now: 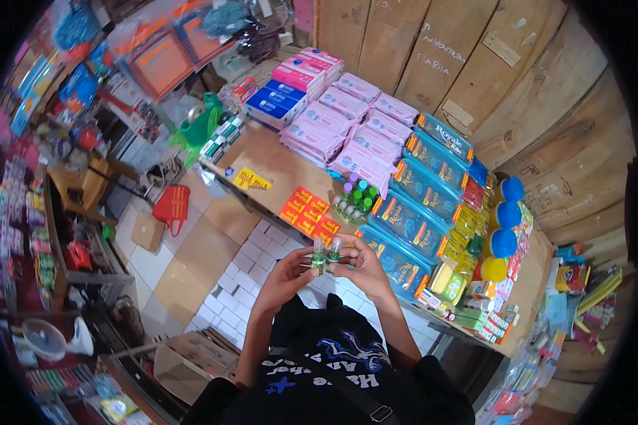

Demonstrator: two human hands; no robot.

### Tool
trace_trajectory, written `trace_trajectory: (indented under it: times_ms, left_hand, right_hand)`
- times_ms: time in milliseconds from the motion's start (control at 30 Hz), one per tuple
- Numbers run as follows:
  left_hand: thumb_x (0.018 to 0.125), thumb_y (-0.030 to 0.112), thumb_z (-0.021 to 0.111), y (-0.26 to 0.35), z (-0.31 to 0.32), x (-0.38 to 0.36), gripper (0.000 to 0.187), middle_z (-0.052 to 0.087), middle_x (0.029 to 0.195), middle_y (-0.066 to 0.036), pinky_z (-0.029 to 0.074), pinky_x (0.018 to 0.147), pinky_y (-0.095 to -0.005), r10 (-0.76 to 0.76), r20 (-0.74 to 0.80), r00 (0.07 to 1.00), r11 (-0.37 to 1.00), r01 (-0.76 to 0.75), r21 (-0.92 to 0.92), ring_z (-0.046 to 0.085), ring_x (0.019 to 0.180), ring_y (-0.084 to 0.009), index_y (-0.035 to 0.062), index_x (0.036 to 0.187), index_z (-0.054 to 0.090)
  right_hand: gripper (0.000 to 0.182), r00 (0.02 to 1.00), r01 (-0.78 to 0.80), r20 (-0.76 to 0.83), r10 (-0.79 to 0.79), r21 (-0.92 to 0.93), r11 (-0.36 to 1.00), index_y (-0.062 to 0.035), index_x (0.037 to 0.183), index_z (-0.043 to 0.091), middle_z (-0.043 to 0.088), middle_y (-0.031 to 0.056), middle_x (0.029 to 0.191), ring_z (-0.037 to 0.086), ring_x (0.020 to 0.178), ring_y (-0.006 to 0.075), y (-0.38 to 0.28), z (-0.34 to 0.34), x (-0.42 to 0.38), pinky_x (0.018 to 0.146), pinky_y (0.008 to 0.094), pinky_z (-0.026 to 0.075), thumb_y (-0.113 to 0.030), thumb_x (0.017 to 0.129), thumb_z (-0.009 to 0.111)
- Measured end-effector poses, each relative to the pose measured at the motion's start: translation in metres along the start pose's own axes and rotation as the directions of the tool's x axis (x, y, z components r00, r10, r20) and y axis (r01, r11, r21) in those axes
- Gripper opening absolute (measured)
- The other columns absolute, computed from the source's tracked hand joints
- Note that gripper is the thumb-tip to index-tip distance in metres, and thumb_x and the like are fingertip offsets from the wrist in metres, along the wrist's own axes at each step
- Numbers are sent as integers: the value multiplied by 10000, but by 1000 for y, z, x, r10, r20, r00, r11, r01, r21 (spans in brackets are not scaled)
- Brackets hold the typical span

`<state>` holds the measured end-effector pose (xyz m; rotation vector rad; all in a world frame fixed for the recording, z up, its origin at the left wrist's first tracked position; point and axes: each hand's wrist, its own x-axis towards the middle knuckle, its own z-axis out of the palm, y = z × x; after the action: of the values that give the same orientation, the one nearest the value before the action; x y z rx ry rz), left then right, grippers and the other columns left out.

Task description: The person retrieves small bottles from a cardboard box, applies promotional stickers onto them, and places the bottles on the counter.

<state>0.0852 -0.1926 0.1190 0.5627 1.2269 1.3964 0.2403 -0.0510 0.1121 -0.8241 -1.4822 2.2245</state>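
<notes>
Close together in front of the body, my two hands each hold a small clear bottle with green in it. My left hand (pixel 290 278) has its fingers closed round the left bottle (pixel 318 258). The right bottle (pixel 334 252) is pinched in my right hand (pixel 361 268). Both bottles are upright, side by side. Just beyond them on the wooden table (pixel 269 159) lie red and yellow boxes (pixel 310 212). A group of small green bottles (pixel 355 200) with purple, green and white caps stands to the right of those boxes.
Pink packs (pixel 322 126) and teal Royale packs (pixel 411 230) cover much of the table. Jars with blue lids (pixel 503 243) stand at the right. A red bag (pixel 171 207) and a cardboard box (pixel 148 231) are on the floor at the left.
</notes>
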Motion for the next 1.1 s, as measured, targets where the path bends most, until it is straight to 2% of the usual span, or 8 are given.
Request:
trace_trajectory:
  times_ms: [267, 433, 567, 667, 700, 800, 833, 1100]
  left_hand:
    - [894, 118, 705, 52, -77, 61, 530, 596, 1170, -92, 476, 915, -296, -77, 182, 980, 976, 37, 213, 575, 1054, -146, 28, 1362, 475]
    - [902, 89, 690, 81, -105, 86, 499, 594, 1117, -57, 472, 886, -271, -152, 294, 944, 967, 80, 243, 570, 1026, -127, 44, 1355, 486]
    - [907, 60, 674, 94, -119, 100, 474, 593, 1110, -48, 470, 883, -263, -183, 365, 913, 960, 86, 266, 571, 1010, -122, 50, 1346, 495]
    - [902, 49, 677, 95, -125, 109, 479, 599, 1096, -52, 472, 875, -255, -199, 403, 893, 954, 83, 286, 577, 995, -120, 49, 1345, 496]
    - [900, 46, 679, 95, -127, 111, 478, 600, 1091, -53, 474, 871, -253, -212, 410, 887, 953, 94, 289, 579, 991, -119, 47, 1343, 497]
    - [895, 45, 685, 94, -130, 116, 477, 605, 1077, -55, 477, 861, -248, -244, 425, 872, 947, 119, 299, 583, 981, -117, 38, 1335, 500]
    - [894, 49, 688, 94, -130, 118, 478, 605, 1075, -55, 478, 858, -247, -252, 425, 869, 944, 125, 304, 583, 979, -115, 34, 1334, 501]
    - [903, 100, 695, 110, -122, 134, 478, 601, 1084, -55, 478, 845, -245, -253, 444, 860, 935, 99, 340, 571, 956, -103, 21, 1331, 496]
  right_hand:
    - [657, 964, 22, -265, -20, 3, 1000, -36, 1312, 469, 662, 97, 1027, 660, 974, 190, 37, 33, 60, 822, 315, 559, 140, 723, 700]
    - [472, 900, 16, -435, 10, 54, 998, -22, 1161, 580, 672, 47, 974, 656, 940, 151, 68, 50, 87, 847, 303, 534, 76, 733, 752]
    - [342, 807, 60, -575, -138, -152, 987, -13, 1082, 591, 672, 36, 978, 652, 912, 128, 91, 53, 101, 818, 278, 534, 25, 780, 747]
    - [356, 708, 123, -655, -263, -253, 960, -7, 1068, 582, 658, 49, 923, 661, 881, 140, 105, 52, 111, 785, 285, 535, 4, 764, 767]
    - [365, 697, -26, -685, -211, -318, 948, -2, 1085, 575, 658, 63, 919, 666, 869, 146, 108, 49, 113, 770, 282, 537, 10, 767, 753]
    - [360, 618, -46, -716, -326, -446, 894, -11, 1093, 576, 661, 68, 916, 670, 865, 153, 115, 46, 121, 766, 282, 538, 10, 775, 743]
    - [345, 603, 14, -717, -349, -428, 904, -19, 1099, 579, 665, 82, 924, 673, 869, 163, 117, 45, 125, 766, 293, 540, 15, 788, 726]
    - [279, 492, 84, -708, -507, -541, 837, -9, 1087, 581, 669, 99, 938, 674, 873, 177, 121, 39, 144, 776, 292, 532, 11, 834, 694]
